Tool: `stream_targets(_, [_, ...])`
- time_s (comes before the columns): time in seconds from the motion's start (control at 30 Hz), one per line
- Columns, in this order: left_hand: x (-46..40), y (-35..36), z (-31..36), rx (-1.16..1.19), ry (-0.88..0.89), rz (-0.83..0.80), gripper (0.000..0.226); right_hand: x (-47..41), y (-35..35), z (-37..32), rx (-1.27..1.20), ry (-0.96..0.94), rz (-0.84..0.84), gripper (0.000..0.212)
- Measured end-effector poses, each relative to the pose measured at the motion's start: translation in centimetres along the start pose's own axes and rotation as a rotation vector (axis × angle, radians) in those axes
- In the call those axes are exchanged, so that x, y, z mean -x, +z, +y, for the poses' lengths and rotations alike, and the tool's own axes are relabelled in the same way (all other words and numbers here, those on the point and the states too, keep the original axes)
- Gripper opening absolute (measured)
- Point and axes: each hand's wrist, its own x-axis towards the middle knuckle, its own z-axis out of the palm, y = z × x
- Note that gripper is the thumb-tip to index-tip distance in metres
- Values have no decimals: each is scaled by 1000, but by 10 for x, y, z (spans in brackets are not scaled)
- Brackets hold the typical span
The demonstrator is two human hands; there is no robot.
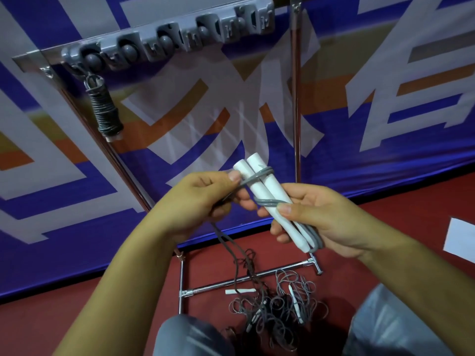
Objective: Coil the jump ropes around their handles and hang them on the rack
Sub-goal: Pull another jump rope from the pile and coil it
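Coiling is at an early stage. The right hand (316,219) grips two white handles (267,199) held side by side; the left hand (203,199) pinches the grey rope (259,174), which shows only about two turns round them. The rest of the cord trails down to a tangled heap of ropes (275,304) on the red floor (77,317). The next move appears to call for steady tension and close, even turns. One coiled rope (105,109) already hangs at the left end of the grey rack (180,32), mounted on a chrome stand (246,278) before a blue printed banner (385,150).
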Motion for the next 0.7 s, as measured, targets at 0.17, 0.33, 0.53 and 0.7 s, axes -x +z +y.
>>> stream_targets(0.17, [4, -11, -6, 141, 59, -115, 13, 3, -4, -3, -63, -11, -38, 31])
stream_targets(0.33, [13, -18, -6, 3, 145, -93, 21, 5, -9, -4, -115, -19, -155, 44])
stream_targets(0.53, [13, -21, -4, -105, 215, 49, 16, 5, -11, -10, -129, -43, -290, 44])
stream_targets(0.7, [12, -21, -9, -278, 217, -17, 35, 5, -16, -16, 11, -3, -436, 46])
